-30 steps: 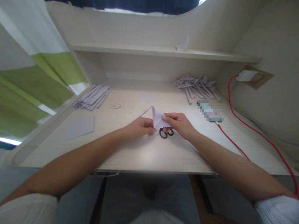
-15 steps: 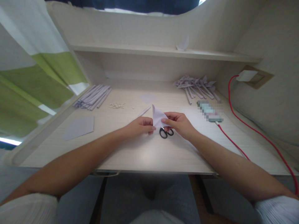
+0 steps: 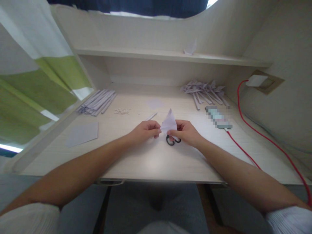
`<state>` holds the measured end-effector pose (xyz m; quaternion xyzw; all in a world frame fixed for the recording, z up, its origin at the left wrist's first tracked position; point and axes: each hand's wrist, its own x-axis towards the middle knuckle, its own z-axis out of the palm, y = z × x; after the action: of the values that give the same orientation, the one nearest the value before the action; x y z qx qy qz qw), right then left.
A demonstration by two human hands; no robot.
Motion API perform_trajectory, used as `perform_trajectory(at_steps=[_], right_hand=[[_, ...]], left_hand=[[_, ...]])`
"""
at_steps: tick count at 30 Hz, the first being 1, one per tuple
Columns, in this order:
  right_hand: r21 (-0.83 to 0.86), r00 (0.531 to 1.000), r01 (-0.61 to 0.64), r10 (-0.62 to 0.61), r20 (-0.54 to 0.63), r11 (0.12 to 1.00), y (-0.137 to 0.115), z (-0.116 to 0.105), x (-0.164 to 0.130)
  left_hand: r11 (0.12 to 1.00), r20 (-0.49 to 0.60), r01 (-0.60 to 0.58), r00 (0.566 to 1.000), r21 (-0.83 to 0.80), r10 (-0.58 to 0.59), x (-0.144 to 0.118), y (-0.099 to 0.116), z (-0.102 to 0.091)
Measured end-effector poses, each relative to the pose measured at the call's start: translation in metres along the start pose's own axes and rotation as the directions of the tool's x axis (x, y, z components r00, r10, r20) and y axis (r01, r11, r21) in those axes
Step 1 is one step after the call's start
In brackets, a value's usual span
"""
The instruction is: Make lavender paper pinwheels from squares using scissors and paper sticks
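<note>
A small folded piece of white paper (image 3: 170,122) is held up over the desk, its pointed tip upward. My right hand (image 3: 185,132) pinches it at the lower right, thumb in front. At its lower left edge my left hand (image 3: 147,131) is closed, thumb and fingertips pinching the corner. Black-handled scissors (image 3: 170,141) lie beneath the right fingers, their blades hidden. Behind my left hand a thin white stick (image 3: 152,116) rests on the desk, partly covered by the fingers.
Rolled paper sticks (image 3: 98,101) lie at the left, with small pale bits (image 3: 122,111) beside them. A paper stack (image 3: 83,134) is nearer. Paper pinwheels (image 3: 203,91) lie back right, near a blurred phone (image 3: 218,117) with a red cable (image 3: 243,150). A shelf (image 3: 151,54) spans the back.
The folded paper has turned in my fingers, its tip shifting to the right. My left hand has moved slightly, showing less of the stick behind it.
</note>
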<state>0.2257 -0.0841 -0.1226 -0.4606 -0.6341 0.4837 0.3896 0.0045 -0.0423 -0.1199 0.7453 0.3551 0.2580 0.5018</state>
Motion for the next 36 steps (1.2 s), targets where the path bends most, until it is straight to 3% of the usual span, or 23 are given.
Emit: perform_trajectory(at_steps=[7, 11, 16, 21, 24, 30, 36], right_hand=[[-0.013, 0.996, -0.037, 0.038, 0.084, 0.999, -0.009, 0.006, -0.007], [0.001, 0.996, -0.05, 0.05, 0.068, 0.999, -0.012, 0.009, -0.008], [0.052, 0.997, -0.075, 0.074, 0.032, 0.996, -0.013, 0.014, -0.009], [0.055, 0.994, -0.084, 0.08, 0.075, 0.995, -0.011, 0.016, -0.01], [0.032, 0.996, -0.074, 0.072, 0.058, 0.997, -0.013, 0.01, -0.009], [0.034, 0.991, 0.065, -0.06, -0.122, 0.997, -0.011, 0.0, -0.002], [-0.026, 0.991, 0.083, -0.085, -0.101, 0.996, -0.009, 0.002, -0.007]], left_hand=[[0.996, -0.044, -0.09, 0.995, -0.027, 0.088, -0.005, 0.011, 0.001], [0.993, -0.049, -0.114, 0.992, -0.04, 0.112, -0.007, 0.009, 0.0], [0.989, -0.067, -0.133, 0.988, 0.063, 0.138, -0.009, 0.009, 0.001], [0.988, -0.091, -0.14, 0.985, 0.06, 0.146, -0.01, 0.012, 0.002], [0.993, -0.05, -0.118, 0.992, 0.014, 0.119, -0.011, 0.013, 0.001], [0.999, 0.125, 0.018, 0.992, -0.045, -0.012, -0.014, 0.017, 0.001], [0.995, 0.077, 0.04, 0.996, -0.086, -0.034, -0.013, 0.016, 0.001]])
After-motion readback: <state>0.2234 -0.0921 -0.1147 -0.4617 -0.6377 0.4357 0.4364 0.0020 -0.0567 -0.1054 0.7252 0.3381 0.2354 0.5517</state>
